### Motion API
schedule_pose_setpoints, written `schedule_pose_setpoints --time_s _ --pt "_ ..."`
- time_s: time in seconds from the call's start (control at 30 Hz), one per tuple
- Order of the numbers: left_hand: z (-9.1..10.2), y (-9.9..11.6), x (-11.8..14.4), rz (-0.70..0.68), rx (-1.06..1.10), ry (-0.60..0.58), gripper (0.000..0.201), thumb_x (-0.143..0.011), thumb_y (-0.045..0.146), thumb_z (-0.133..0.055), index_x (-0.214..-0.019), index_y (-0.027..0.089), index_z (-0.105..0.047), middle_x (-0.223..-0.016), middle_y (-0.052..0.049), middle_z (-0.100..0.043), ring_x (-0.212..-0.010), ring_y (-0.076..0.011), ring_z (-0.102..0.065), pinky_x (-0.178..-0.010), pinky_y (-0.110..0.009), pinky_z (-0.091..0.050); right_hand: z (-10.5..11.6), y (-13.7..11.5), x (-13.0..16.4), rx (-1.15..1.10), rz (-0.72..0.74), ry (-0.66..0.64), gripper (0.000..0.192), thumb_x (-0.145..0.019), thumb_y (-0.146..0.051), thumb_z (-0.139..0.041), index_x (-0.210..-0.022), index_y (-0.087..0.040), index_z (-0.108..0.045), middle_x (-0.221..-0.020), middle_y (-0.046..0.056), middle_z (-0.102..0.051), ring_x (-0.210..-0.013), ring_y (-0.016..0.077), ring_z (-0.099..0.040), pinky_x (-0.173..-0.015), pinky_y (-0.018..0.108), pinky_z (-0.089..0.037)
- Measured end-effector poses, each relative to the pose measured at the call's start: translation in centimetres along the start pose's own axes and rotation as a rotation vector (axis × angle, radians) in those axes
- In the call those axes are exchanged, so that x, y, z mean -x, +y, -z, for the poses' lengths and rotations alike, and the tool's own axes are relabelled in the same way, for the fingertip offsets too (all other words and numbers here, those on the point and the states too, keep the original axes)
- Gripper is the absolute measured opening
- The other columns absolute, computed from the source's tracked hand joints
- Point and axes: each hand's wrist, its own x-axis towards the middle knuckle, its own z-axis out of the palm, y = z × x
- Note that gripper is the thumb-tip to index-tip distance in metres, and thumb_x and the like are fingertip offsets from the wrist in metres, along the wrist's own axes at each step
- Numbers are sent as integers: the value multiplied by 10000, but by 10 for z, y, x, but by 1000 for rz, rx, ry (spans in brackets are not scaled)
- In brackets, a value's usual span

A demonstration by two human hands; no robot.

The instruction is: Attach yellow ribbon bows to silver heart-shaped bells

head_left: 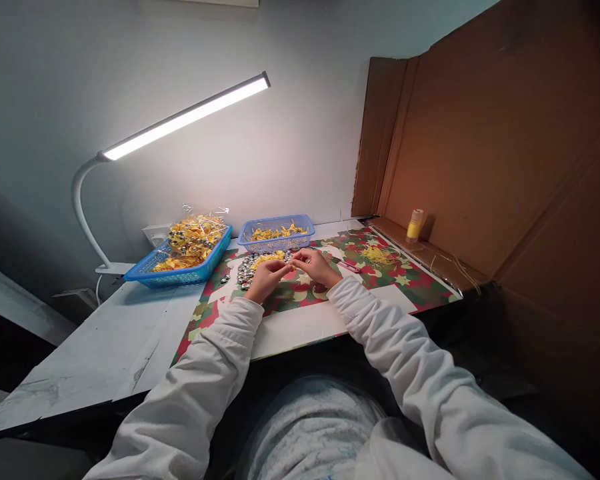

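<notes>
My left hand (266, 281) and my right hand (316, 265) meet above the patterned mat, fingertips pinched close together. A small yellow piece (294, 267) shows between them; its exact kind is too small to make out. Just behind my left hand lies a pile of shiny silver bell-like balls (245, 272), with yellow ribbon-like pieces (274, 257) beside it. To the right of my right hand rests a slim tool with a pink handle (349, 266). Farther right is a loose heap of thin yellow strands (380, 256).
A blue basket (180, 276) at the left holds bagged yellow pieces with silver balls. Behind the pile, another basket (247, 244) holds more yellow pieces. A lit lamp (190, 117) arches over the left. Cardboard walls (480, 153) bound the right, near a small yellow-and-clear container (415, 227).
</notes>
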Motion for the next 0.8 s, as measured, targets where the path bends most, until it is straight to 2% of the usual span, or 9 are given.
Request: schedule_pose_setpoints --time_s 0.13,0.27,0.5,0.6,0.8 --pt "-2 7 2 80 165 39 276 -595 431 -750 -635 174 -659 -548 27 -562 -508 -93 -414 -518 -243 -313 2 1 -1 -97 -65 -79 189 -788 -328 -632 -890 -169 -632 -881 27 -652 -781 137 -565 -721 274 -444" --pt "-3 11 3 115 232 31 249 -592 395 -733 -623 179 -614 -533 41 -506 -509 -90 -403 -518 -237 -302 1 1 0 -123 -53 -196 302 -761 -457 -667 -852 -176 -607 -887 29 -633 -735 131 -534 -695 278 -441" --pt "-2 7 3 116 198 30 182 -606 344 -680 -615 185 -592 -596 30 -533 -568 -101 -436 -564 -238 -344 -1 5 0 -70 -34 -229 380 -761 -557 -631 -787 -186 -553 -804 9 -579 -744 142 -515 -680 274 -421" --pt "-2 7 4 103 152 23 177 -621 342 -663 -610 185 -583 -610 26 -534 -593 -108 -445 -582 -237 -357 -1 5 0 -32 -43 -238 358 -781 -536 -609 -775 -185 -539 -780 3 -568 -732 141 -508 -676 270 -411" --pt "-3 7 3 78 124 30 169 -617 346 -631 -637 192 -565 -735 2 -583 -659 -129 -466 -610 -242 -375 0 -5 4 44 -37 -198 154 -820 -334 -562 -785 -187 -538 -762 -11 -554 -703 131 -499 -664 263 -400"
